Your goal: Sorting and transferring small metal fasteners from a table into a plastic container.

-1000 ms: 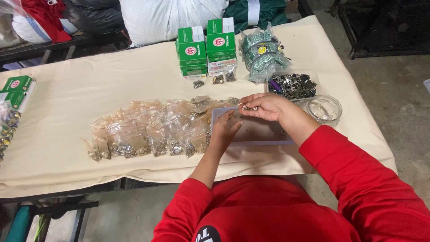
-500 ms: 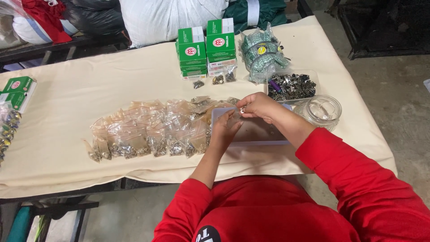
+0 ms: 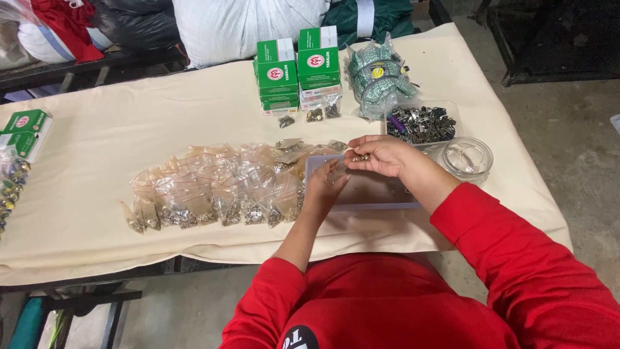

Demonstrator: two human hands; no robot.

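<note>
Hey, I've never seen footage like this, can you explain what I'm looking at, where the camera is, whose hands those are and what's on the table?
The one camera sits on a person's head and looks down, so the red sleeves at the bottom are that person's own arms. There is no machine here, just two bare hands. They work over a shallow white tray on a table under a cream cloth. The right hand pinches a few small metal pieces in its grip; the left hand holds what looks like a small clear bag. To the left lies a spread of little filled bags. Behind stand green boxes, a container of dark metal parts and a glass bowl.
</note>
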